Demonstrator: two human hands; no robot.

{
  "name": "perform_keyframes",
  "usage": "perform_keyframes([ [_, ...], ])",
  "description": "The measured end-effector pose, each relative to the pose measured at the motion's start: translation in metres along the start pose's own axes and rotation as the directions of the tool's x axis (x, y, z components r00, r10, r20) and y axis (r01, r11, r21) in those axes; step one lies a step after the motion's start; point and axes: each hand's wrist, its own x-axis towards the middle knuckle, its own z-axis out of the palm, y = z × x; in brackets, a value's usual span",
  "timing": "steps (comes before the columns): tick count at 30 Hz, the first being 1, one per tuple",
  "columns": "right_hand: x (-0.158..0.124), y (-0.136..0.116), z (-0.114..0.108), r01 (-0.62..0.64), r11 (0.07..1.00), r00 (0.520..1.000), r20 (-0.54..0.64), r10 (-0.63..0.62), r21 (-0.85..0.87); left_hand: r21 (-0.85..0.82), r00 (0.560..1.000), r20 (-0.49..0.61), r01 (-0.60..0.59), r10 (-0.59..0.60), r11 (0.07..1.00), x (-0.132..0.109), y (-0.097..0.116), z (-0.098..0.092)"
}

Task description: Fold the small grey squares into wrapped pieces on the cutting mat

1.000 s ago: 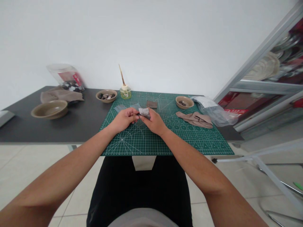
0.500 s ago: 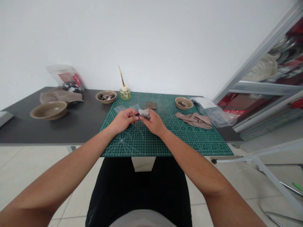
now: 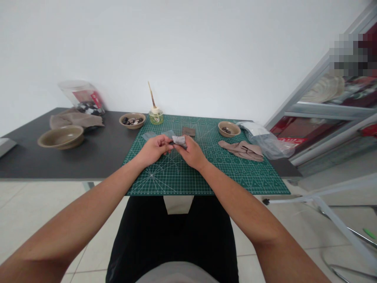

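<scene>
Above the green cutting mat (image 3: 165,181) my two hands meet. My right hand (image 3: 193,154) is closed round a small folded sheet (image 3: 179,140), pale grey-white on top and darker below; it could be paper or cloth. Close against it, my left hand (image 3: 156,150) has its thumb and fingers pinched together at the sheet's left edge. Whatever sits between those fingertips is too small and hidden to name. Just beyond the hands lie a flat brown square (image 3: 188,131) and a clear plastic piece (image 3: 168,134), partly covered by my left hand.
Bowls with dark stones stand at back left (image 3: 132,120) and right (image 3: 229,129); a larger bowl (image 3: 61,137) is further left. A bottle with a brush (image 3: 156,116), brown cloths (image 3: 243,150), a plastic bag (image 3: 266,141) and a clear jar (image 3: 82,97) surround the hands.
</scene>
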Motion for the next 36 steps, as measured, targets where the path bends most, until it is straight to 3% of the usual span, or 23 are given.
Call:
perform_keyframes([
  [11, 0.0, -0.001, -0.002, -0.033, 0.999, 0.999, -0.035, 0.033, -0.003, -0.01, 1.0, -0.019, 0.002, -0.002, 1.0, 0.001, -0.001, -0.001],
  [17, 0.002, -0.001, -0.003, -0.129, 0.992, 0.988, -0.09, 0.128, 0.001, -0.01, 0.997, -0.063, -0.052, 0.052, 0.999, 0.002, -0.005, 0.0],
  [22, 0.003, 0.002, -0.002, -0.16, 0.987, 0.981, -0.116, 0.158, -0.012, -0.075, 0.996, -0.085, -0.001, -0.006, 0.997, 0.002, -0.006, 0.002],
  [36, 0.003, 0.001, 0.0, -0.152, 0.988, 0.988, 0.002, 0.152, -0.019, -0.096, 0.996, -0.086, 0.027, -0.035, 0.995, 0.002, -0.012, 0.0],
])
